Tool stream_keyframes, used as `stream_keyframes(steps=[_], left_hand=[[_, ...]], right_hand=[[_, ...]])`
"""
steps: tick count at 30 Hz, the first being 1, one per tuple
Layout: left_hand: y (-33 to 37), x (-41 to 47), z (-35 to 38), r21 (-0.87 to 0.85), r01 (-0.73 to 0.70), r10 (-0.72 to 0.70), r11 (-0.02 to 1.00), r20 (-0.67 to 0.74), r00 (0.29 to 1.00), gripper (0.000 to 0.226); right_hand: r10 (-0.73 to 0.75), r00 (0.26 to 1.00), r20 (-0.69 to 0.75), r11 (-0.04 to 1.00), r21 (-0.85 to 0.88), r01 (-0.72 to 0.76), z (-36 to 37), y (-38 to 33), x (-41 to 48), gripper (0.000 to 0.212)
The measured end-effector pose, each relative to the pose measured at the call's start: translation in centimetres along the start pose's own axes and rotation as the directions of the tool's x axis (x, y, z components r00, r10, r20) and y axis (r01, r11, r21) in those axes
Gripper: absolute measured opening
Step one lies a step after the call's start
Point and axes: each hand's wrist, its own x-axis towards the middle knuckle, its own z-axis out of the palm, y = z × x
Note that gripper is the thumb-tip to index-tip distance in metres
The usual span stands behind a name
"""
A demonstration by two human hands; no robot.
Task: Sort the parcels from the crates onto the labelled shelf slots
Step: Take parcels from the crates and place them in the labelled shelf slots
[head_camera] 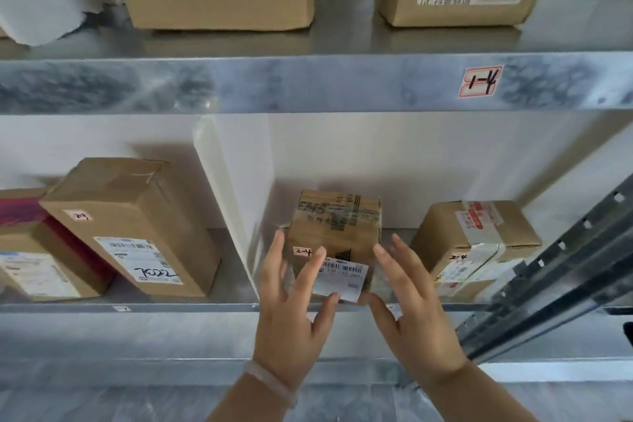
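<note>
Both hands are released, fingers spread: the left hand lies in front of the box and the right hand just beside it. I cannot tell if the fingertips touch it. The box stands on the shelf, near its front edge, in the slot between the divider and another parcel. I think a finger catching its loose label could pull the box over the edge.

Small brown parcel, "2-4" sticker + barcode lbl, on lower shelf, rt of divider.
</note>
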Motion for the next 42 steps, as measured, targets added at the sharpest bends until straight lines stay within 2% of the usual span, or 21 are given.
stream_keyframes(steps=[4, 7, 11, 14, 21, 27, 31, 36, 38, 42], left_hand=[[-1.3, -2.1, 0.2, 0.024, 0.022, -0.024, 0.999, 0.071, 0.997, 0.063], [-2.0, -3.2, 0.6, 0.013, 0.056, -0.057, 0.998, 0.127, 0.990, 0.067], [-3.0, -3.9, 1.2, -0.011, 0.068, -0.065, 0.998, 0.177, 0.982, 0.056], [-3.6, -3.8, 1.6, 0.001, 0.085, -0.084, 0.996, 0.202, 0.976, 0.058], [-5.2, -3.1, 2.9, 0.081, 0.064, -0.079, 0.995, 0.200, 0.977, 0.065], [-5.8, -2.2, 3.7, 0.093, 0.075, -0.093, 0.993, 0.204, 0.975, 0.068], [-5.7, -2.0, 3.6, 0.091, 0.090, -0.106, 0.992, 0.201, 0.974, 0.067], [-4.5, -2.6, 2.6, 0.130, 0.042, -0.067, 0.991, 0.200, 0.978, 0.067], [-3.4, -3.0, 2.1, 0.142, 0.010, -0.039, 0.990, 0.201, 0.979, 0.068], [0.2, -2.6, 2.7, 0.079, -0.111, 0.092, 0.991, 0.213, 0.973, 0.063]], right_hand=[[0.040, 0.997, -0.072, 0.999, 0.035, -0.038, 1.0, 0.8, -1.4, 0.073], [0.052, 0.994, -0.100, 0.994, 0.098, -0.042, 2.0, 1.4, -2.5, 0.070], [0.025, 1.000, 0.009, 0.998, 0.056, -0.025, 3.1, 2.2, -3.3, 0.062], [0.059, 0.992, 0.111, 0.998, 0.008, -0.060, 3.6, 2.5, -3.2, 0.061], [0.066, 0.992, 0.106, 0.998, -0.015, -0.065, 4.7, 3.3, -1.3, 0.053], [0.087, 0.991, 0.105, 0.995, 0.036, -0.091, 5.6, 4.0, -0.3, 0.063], [0.080, 0.990, 0.115, 0.996, 0.037, -0.085, 5.5, 3.8, -0.1, 0.060], [0.095, 0.990, 0.101, 0.995, 0.017, -0.098, 3.2, 2.9, -2.5, 0.063], [0.101, 0.991, 0.087, 0.995, 0.016, -0.103, 1.4, 2.9, -3.9, 0.058], [0.188, 0.981, -0.044, 0.982, 0.001, -0.188, -2.8, 4.6, -6.1, 0.045]])
